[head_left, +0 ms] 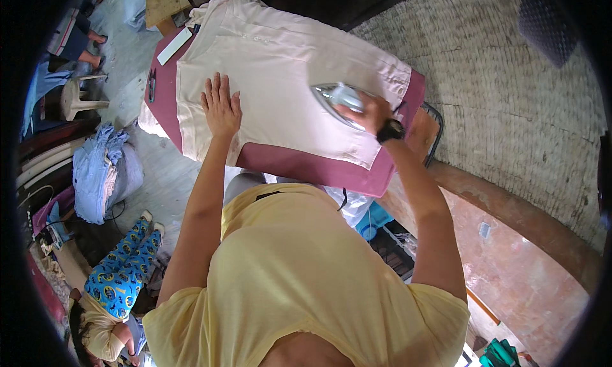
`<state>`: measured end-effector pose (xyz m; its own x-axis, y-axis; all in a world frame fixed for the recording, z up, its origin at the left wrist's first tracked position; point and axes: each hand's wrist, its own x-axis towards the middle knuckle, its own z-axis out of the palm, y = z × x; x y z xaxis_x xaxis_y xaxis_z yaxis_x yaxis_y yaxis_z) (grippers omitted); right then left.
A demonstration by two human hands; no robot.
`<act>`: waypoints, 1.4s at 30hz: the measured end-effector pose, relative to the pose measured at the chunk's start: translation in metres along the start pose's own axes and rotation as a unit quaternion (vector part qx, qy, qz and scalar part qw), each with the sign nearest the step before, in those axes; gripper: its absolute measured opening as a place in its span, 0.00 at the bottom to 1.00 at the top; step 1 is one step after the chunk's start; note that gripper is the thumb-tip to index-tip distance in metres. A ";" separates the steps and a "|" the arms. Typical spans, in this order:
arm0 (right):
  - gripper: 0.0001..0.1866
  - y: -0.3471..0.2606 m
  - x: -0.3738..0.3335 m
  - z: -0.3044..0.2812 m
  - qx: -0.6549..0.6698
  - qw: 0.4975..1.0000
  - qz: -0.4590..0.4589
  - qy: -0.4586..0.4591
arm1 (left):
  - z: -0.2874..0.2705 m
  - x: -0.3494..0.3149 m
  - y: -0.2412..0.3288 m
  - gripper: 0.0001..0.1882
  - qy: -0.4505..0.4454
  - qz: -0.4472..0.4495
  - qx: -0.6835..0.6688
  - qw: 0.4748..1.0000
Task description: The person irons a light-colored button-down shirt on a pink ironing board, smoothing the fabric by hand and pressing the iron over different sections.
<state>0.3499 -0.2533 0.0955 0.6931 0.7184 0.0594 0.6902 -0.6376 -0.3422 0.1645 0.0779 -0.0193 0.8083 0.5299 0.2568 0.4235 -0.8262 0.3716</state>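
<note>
A cream-coloured garment (280,80) with a row of small buttons near its far edge lies spread over a maroon padded board (287,163). My left hand (221,107) presses flat on the left part of the cloth, fingers stretched out. Toward the right side, my right hand (371,113) is wrapped round the handle of a clothes iron (330,99), slightly blurred. The iron's soleplate is down at the cloth, its tip toward the upper left. A dark watch sits on my right wrist.
On the board's left end lie a white oblong object (174,46) and small dark scissors or clippers (152,86). Blue folded clothes (99,172) are piled at the left. A person in patterned blue trousers (124,271) is at lower left, near a plastic chair (80,99).
</note>
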 end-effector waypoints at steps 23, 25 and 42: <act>0.19 0.052 -0.008 -0.039 -0.036 0.967 0.205 -0.150 | -0.002 0.002 0.001 0.24 0.078 0.003 -0.055 0.995; 0.16 0.046 -0.007 -0.020 -0.035 0.982 0.120 -0.144 | -0.001 0.003 0.004 0.24 0.086 0.010 -0.063 0.994; 0.16 0.016 -0.055 0.003 -0.044 0.984 0.101 -0.137 | 0.001 0.003 0.006 0.22 0.102 0.036 -0.064 0.992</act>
<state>0.3220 -0.3025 0.0841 0.7443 0.6151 -0.2602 0.5677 -0.7879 -0.2385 0.1696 0.0740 -0.0176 0.7295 0.5081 0.4578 0.3013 -0.8397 0.4518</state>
